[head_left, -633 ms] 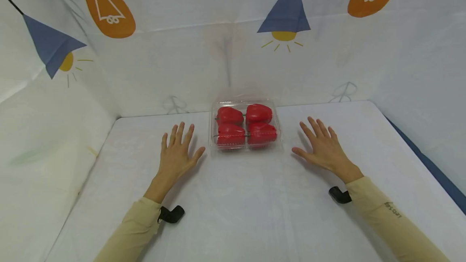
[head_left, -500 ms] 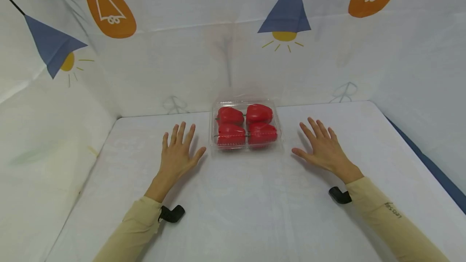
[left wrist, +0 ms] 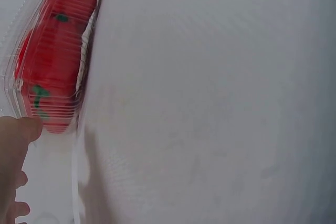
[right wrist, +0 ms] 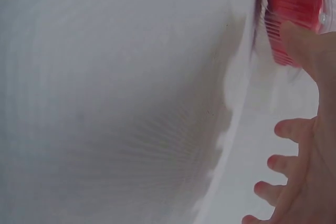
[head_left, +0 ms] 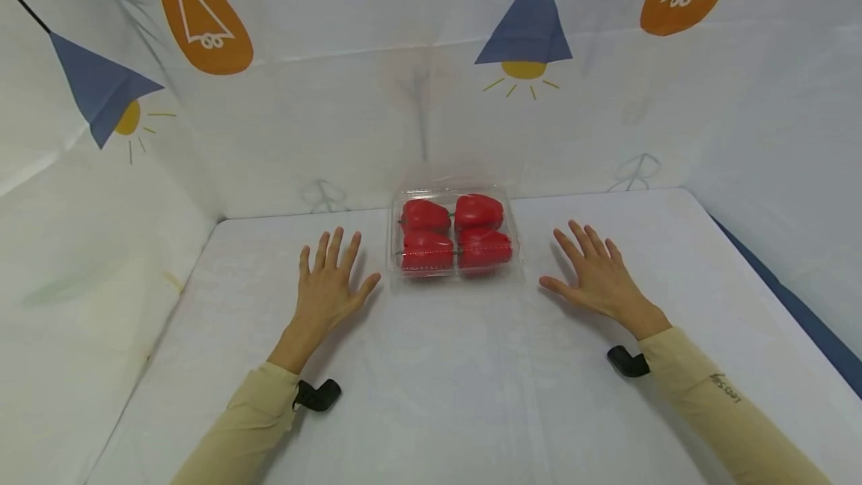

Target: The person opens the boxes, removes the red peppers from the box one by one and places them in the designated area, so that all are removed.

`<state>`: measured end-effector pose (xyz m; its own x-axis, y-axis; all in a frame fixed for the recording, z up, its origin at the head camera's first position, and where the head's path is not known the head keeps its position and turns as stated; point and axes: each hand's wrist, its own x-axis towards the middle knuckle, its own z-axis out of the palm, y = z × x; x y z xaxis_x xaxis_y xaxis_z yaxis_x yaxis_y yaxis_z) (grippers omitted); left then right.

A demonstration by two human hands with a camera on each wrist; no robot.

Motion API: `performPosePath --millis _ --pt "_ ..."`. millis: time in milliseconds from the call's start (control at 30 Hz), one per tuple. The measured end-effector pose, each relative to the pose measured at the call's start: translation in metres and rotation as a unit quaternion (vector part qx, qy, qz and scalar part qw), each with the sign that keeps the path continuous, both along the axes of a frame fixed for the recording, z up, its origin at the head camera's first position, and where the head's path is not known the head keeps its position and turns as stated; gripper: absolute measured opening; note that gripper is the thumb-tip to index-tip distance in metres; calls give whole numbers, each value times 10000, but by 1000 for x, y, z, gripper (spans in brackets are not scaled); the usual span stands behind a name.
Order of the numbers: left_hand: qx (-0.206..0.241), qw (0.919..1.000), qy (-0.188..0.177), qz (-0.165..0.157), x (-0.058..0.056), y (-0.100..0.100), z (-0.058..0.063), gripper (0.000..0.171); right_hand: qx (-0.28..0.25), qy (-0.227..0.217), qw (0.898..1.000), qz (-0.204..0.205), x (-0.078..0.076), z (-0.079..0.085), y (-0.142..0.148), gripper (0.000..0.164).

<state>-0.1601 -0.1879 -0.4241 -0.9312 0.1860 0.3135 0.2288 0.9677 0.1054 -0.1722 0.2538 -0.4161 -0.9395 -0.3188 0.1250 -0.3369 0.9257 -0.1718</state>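
We list one clear plastic box (head_left: 456, 269) of four red peppers (head_left: 485, 247), at the back middle of the tabletop (head_left: 458, 380), long axis running left to right. Left hand (head_left: 326, 292) and right hand (head_left: 599, 277), one each side, palms down, fingers spread straight, holding nothing; whether they touch the tabletop, we cannot tell. Both wrist views crop the box.

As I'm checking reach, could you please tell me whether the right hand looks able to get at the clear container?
Probably yes: the right hand is near the clear container, with nothing visible between them.
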Motion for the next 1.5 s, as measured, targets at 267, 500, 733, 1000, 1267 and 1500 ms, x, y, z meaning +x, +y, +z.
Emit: performPosePath --millis 267,500,733,1000,1267,1500 --pt "2388 9607 -1153 -816 -2 -2 0 68 -1064 -277 9932 375 -1 0 -3 93" --pt "5056 8141 -1859 -2170 -2 11 -5 77 -1916 -550 9774 695 0 1 -12 93" --pt "5427 7896 -2109 -1938 4 32 -6 91 -2249 -600 9683 904 4 3 -27 91" --pt "5478 7892 -2341 -1494 9 49 9 105 -2570 -432 9583 1171 4 6 -42 93" --pt "5529 7884 -2364 -1302 6 54 7 111 -2685 -342 9527 1380 -1 6 -60 91" --pt "5351 8061 -2195 -1258 -8 55 -16 119 -2530 -208 9576 1361 -3 6 -76 92"
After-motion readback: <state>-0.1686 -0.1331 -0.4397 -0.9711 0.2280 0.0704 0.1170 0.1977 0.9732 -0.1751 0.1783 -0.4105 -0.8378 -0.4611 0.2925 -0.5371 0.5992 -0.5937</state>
